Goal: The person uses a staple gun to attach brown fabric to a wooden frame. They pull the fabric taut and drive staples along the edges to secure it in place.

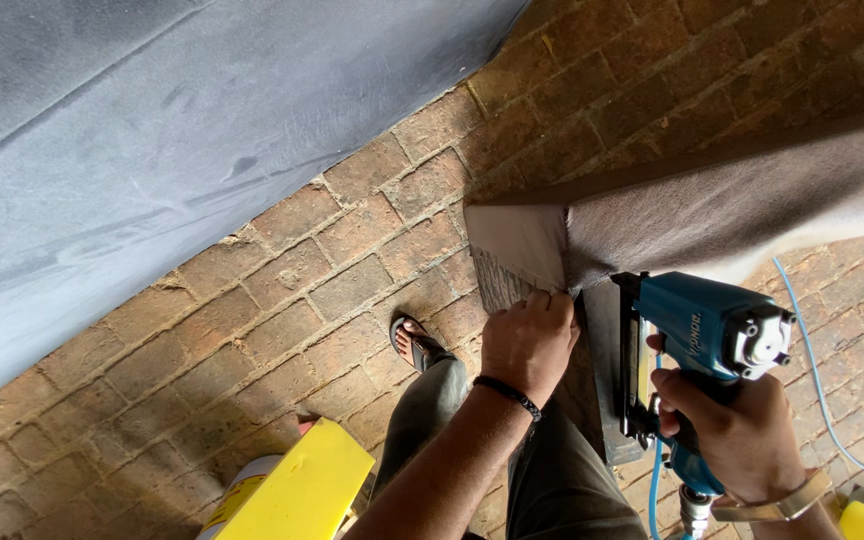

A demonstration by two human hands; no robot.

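A long piece covered in grey-brown fabric (732, 205) juts in from the right, with its folded end (517, 245) facing me. My left hand (527, 340), wearing a dark bracelet, grips the fabric at the lower edge of that end. My right hand (737, 430) holds a blue air stapler (702, 345) by its handle. The stapler's black nose (632, 360) sits against the underside of the piece, just right of my left hand. A blue air hose (817, 375) runs off behind the tool.
Red brick paving (342, 270) lies below. A large grey-blue fabric sheet (152, 150) fills the upper left. A yellow object (297, 490) and a white container (242, 480) stand at the bottom left. My sandalled foot (414, 340) and grey trousers (552, 480) show beneath my arms.
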